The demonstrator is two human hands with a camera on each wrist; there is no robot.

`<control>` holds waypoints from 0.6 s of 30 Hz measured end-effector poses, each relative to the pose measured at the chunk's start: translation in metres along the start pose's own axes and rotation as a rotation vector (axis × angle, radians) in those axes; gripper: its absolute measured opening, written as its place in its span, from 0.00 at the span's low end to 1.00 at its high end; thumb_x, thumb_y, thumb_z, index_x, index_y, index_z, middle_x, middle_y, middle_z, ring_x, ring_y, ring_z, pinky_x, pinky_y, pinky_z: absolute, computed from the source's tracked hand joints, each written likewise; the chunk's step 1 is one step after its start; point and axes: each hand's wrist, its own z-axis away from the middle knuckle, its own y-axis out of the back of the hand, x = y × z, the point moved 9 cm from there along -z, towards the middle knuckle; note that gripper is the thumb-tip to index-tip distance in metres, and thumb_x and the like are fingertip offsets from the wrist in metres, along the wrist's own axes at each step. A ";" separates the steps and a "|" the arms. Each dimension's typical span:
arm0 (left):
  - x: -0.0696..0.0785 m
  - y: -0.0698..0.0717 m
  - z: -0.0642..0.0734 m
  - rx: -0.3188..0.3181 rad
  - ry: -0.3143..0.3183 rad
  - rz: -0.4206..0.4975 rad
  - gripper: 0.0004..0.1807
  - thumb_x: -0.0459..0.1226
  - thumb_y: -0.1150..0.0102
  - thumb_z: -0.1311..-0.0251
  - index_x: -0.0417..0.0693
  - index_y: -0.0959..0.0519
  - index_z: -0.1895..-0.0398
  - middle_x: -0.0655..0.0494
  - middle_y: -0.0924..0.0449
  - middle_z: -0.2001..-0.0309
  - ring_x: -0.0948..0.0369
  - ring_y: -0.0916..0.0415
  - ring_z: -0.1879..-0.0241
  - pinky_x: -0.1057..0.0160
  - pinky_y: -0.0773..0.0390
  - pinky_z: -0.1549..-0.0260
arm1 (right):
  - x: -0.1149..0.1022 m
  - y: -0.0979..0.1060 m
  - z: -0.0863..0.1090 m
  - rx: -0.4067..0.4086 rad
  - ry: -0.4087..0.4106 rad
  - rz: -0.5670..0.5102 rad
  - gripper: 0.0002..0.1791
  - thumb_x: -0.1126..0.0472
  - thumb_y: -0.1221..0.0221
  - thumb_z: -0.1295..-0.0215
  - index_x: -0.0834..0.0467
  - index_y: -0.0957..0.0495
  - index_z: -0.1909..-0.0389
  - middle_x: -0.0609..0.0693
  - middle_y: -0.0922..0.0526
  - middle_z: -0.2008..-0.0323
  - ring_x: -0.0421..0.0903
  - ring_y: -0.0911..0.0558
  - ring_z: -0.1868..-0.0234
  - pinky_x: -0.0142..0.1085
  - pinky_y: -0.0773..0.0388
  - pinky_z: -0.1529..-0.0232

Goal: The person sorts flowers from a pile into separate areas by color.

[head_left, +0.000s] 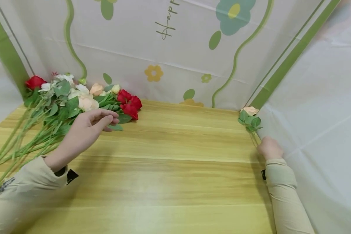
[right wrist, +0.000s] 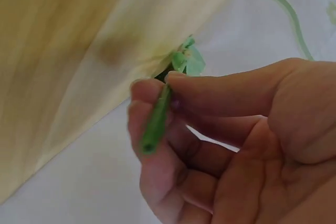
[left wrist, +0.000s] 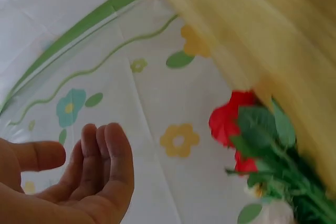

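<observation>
Your desk [head_left: 163, 182] has a yellowish wood grain. Behind its far edge you have a white cloth [head_left: 128, 42], printed with "Happ" lettering [head_left: 165, 32] turned sideways, a blue flower [head_left: 235, 13], an orange flower [head_left: 148, 73], a small green flower [head_left: 206, 78] and leaves [head_left: 189, 94]. Two wavy green lines [head_left: 236, 60] run down toward that edge; green bands [head_left: 299, 48] slant to your far corners. Creased white fabric [head_left: 324, 156] hangs along your right edge.
</observation>
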 end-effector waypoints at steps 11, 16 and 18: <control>0.005 0.046 -0.016 -0.004 -0.156 -0.500 0.15 0.47 0.49 0.27 0.49 0.18 0.51 0.54 0.16 0.63 0.56 0.20 0.65 0.54 0.24 0.70 | -0.012 0.007 0.004 0.108 -0.027 -0.010 0.18 0.61 0.51 0.40 0.72 0.29 0.56 0.76 0.27 0.56 0.74 0.26 0.55 0.64 0.27 0.69; -0.026 0.070 -0.030 -0.077 -0.077 -0.798 0.13 0.41 0.50 0.29 0.50 0.19 0.70 0.56 0.24 0.76 0.55 0.27 0.74 0.51 0.30 0.76 | -0.019 0.015 0.010 0.138 -0.009 -0.043 0.16 0.57 0.53 0.36 0.67 0.28 0.72 0.71 0.24 0.68 0.65 0.23 0.68 0.53 0.28 0.78; -0.047 0.078 -0.033 -0.135 0.000 -0.859 0.16 0.39 0.51 0.30 0.51 0.25 0.79 0.57 0.32 0.81 0.56 0.33 0.78 0.54 0.36 0.80 | -0.025 0.017 0.012 0.148 0.014 -0.054 0.17 0.56 0.53 0.35 0.63 0.31 0.79 0.64 0.26 0.76 0.59 0.25 0.75 0.47 0.30 0.81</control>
